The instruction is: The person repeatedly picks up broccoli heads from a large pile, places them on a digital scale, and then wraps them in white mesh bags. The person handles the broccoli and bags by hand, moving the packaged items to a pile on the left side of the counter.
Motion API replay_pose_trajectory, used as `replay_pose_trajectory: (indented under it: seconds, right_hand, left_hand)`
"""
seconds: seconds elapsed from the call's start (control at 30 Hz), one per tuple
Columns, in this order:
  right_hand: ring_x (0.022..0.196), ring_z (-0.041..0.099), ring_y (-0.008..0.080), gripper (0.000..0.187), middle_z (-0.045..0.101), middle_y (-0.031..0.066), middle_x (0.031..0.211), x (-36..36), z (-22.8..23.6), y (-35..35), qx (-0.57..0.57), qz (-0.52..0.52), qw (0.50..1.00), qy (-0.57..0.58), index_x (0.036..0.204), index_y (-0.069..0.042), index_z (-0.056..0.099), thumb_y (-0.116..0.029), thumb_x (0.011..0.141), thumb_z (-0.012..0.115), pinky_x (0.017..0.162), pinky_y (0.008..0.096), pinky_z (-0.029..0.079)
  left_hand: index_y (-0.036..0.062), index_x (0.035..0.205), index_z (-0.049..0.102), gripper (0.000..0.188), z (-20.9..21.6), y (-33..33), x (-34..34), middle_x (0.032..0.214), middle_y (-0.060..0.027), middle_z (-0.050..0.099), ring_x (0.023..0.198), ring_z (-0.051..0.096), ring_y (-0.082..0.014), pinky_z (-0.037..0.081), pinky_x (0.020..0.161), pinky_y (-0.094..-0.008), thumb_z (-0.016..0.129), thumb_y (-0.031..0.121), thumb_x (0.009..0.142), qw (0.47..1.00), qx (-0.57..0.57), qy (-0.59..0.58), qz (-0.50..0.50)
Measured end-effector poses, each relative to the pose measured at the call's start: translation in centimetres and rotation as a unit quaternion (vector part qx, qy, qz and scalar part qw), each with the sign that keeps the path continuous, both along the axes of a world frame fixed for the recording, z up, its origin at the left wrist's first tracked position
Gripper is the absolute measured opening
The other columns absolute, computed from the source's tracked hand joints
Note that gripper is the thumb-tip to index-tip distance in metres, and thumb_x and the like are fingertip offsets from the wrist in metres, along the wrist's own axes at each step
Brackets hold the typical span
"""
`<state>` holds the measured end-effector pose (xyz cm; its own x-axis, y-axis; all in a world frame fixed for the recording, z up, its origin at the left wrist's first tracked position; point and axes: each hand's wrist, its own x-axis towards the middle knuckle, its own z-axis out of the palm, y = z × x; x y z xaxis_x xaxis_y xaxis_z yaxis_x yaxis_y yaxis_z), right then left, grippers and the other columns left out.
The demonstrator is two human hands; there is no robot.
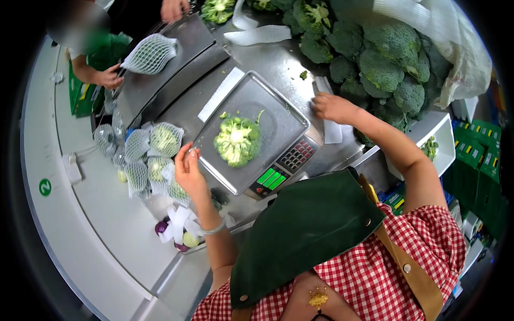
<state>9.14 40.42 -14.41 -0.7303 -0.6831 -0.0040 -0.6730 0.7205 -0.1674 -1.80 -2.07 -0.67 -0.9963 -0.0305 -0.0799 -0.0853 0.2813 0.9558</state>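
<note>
head: broccoli apart from left fingers

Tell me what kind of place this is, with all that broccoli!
It looks like a vegetable packing station: there's a big heap of broccoli, a weighing scale with one broccoli head on it, and vegetables in white foam nets.

The square silver weighing tray near view centre is smooth, glossy metal. The heaped green broccoli at 2 o'clock has a rough, matt surface; the red-and-white checked shirt at 4 o'clock is matt cloth.
</note>
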Motion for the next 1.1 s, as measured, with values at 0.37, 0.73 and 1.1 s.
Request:
replay_pose_trajectory:
  seconds: [0.37, 0.73, 1.1]
  right_hand:
    - [0.054, 0.058, 0.0261, 0.038, 0.058, 0.0116, 0.065, -1.3, 20.5, -16.8, -0.367, -0.206, 0.879, -0.224, 0.114, -0.012, 0.054, -0.021, 0.081, 0.071, 0.053, 0.0358, 0.043]
    - [0.098, 0.058, 0.0109, 0.050, 0.063, 0.0060, 0.108, 0.2, 16.4, -27.4, -0.675, -0.225, 0.516, -0.477, 0.125, -0.003, 0.057, -0.009, 0.080, 0.077, 0.088, 0.0267, 0.047]
    - [0.099, 0.066, 0.0193, 0.021, 0.067, 0.0123, 0.105, 1.0, 13.7, -22.9, -0.758, -0.119, 0.149, -0.624, 0.113, 0.002, 0.055, -0.008, 0.094, 0.054, 0.094, 0.0389, 0.052]
  left_hand:
    - [0.0076, 0.130, 0.050, 0.044, 5.1, 5.7, 6.8, 0.109, -0.0106, 0.061, 0.107, 0.057, -0.0182, 0.051, 0.087, -0.0303, 0.065, 0.004, 0.089, 0.957, 0.285, 0.029, -0.041]
    - [-0.0007, 0.099, 0.059, 0.019, 1.5, 3.1, 11.6, 0.105, -0.0125, 0.055, 0.105, 0.056, -0.0190, 0.050, 0.090, -0.0333, 0.067, -0.001, 0.081, 0.939, 0.304, 0.114, 0.117]
    - [-0.0027, 0.127, 0.051, 0.045, -1.0, -4.0, 15.7, 0.119, -0.0106, 0.062, 0.109, 0.060, -0.0195, 0.048, 0.096, -0.0349, 0.062, 0.027, 0.095, 0.840, 0.410, -0.315, -0.164]
